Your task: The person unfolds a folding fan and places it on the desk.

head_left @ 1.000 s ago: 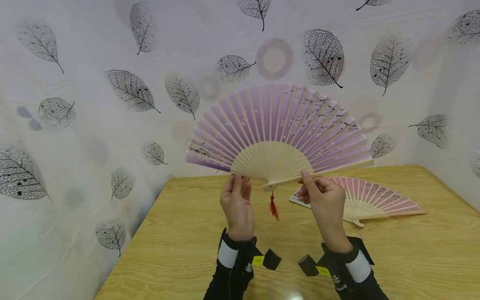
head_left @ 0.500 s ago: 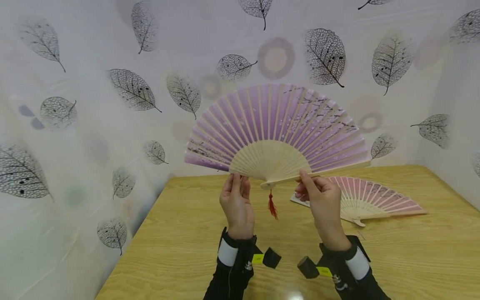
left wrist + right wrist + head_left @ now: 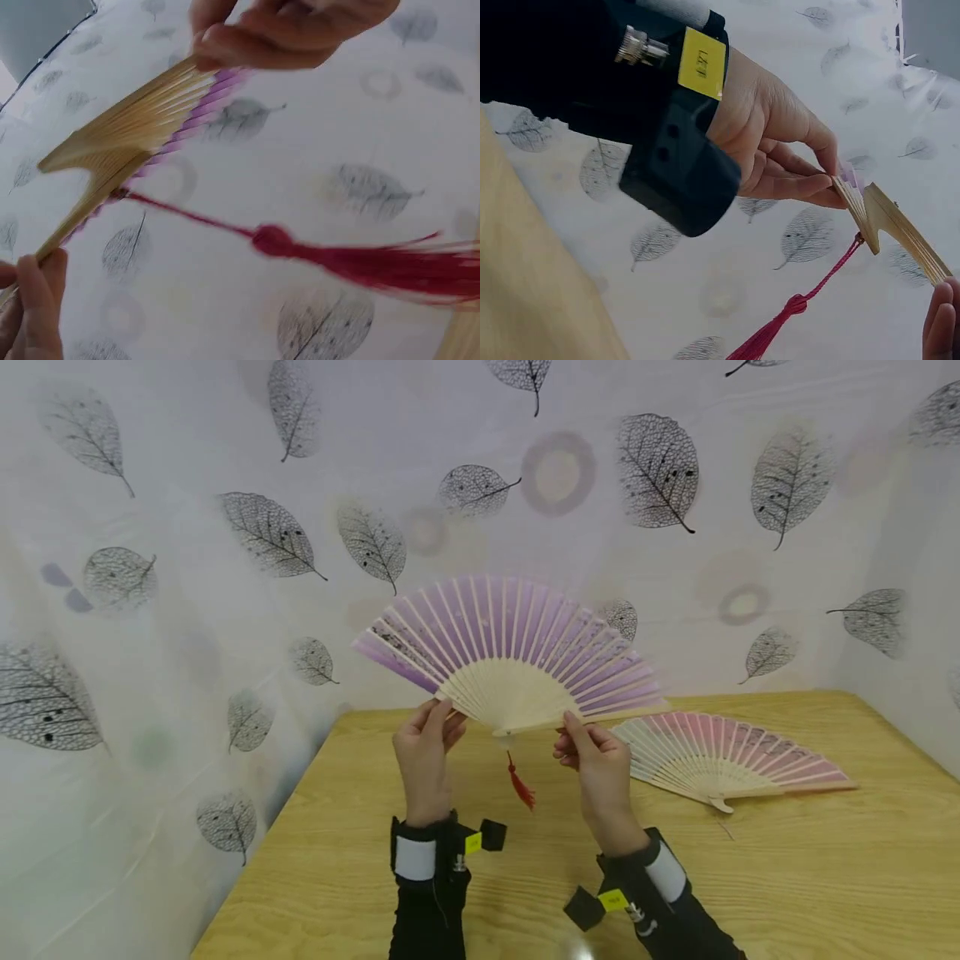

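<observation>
A purple folding fan [image 3: 517,635] with pale wooden ribs is spread wide in the air in the head view. My left hand [image 3: 426,760] pinches its left end rib between thumb and fingers. On the other side, my right hand [image 3: 602,772] pinches the right end rib the same way. From the pivot between the hands hangs a red tassel [image 3: 521,783], seen large in the left wrist view. A pink folding fan [image 3: 750,756] lies spread on the table behind and to the right of my right hand, its left part pale.
The wooden table [image 3: 825,877] runs back to a white cloth backdrop [image 3: 225,427] printed with dark leaves. Each wrist carries a camera [image 3: 584,907] on a black strap.
Both hands have moved left with the purple fan, which now sits lower, looks smaller and tips farther back. More of the pink fan shows. The tassel swings to the right.
</observation>
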{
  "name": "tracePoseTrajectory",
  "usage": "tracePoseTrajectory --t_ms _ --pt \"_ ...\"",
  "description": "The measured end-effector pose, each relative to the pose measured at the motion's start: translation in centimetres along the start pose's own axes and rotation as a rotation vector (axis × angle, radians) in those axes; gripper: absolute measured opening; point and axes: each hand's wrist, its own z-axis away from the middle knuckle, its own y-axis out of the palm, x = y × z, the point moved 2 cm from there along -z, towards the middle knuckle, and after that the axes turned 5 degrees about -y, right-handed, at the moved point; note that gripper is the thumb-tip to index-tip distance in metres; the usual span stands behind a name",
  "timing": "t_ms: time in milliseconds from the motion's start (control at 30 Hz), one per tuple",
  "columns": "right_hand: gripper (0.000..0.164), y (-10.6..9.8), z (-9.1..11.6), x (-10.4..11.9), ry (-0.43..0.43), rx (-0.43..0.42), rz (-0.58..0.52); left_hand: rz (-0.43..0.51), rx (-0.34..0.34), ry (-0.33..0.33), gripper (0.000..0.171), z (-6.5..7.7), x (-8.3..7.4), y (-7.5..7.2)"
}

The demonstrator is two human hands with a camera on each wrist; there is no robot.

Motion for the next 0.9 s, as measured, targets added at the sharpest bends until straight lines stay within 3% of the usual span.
tracePoseTrajectory --t_ms 133,233,367,533,733,800,900 --pt "0.026 1.0 -0.1 -3.7 0.108 0.043 0.046 -0.254 0.002 -0.09 0.022 -2.0 0.2 -3.4" --pt "0.026 1.4 -0.3 -6.6 0.183 0.058 0.065 -0.362 0.011 -0.176 0.024 -3.4 1.5 -5.7" --pt "0.028 1.5 -0.4 -9.6 0.268 0.05 0.085 -0.422 0.014 -0.301 0.026 -4.6 4.1 -8.0" --pt "0.03 1.1 -0.2 -11.5 0.319 0.041 0.151 -0.449 0.046 -0.438 0.02 -4.7 6.4 -9.9" --pt "0.027 0.3 0.0 -12.7 0.358 0.052 0.188 -0.464 0.095 -0.525 0.02 -4.4 7.6 -10.4" --pt "0.027 -0.1 0.0 -13.0 0.376 0.059 0.227 -0.495 0.079 -0.565 0.024 -5.1 9.3 -11.0" --pt "0.027 -0.7 0.0 -13.3 0.409 0.08 0.291 -0.473 0.18 -0.584 0.02 -6.2 11.5 -12.4"
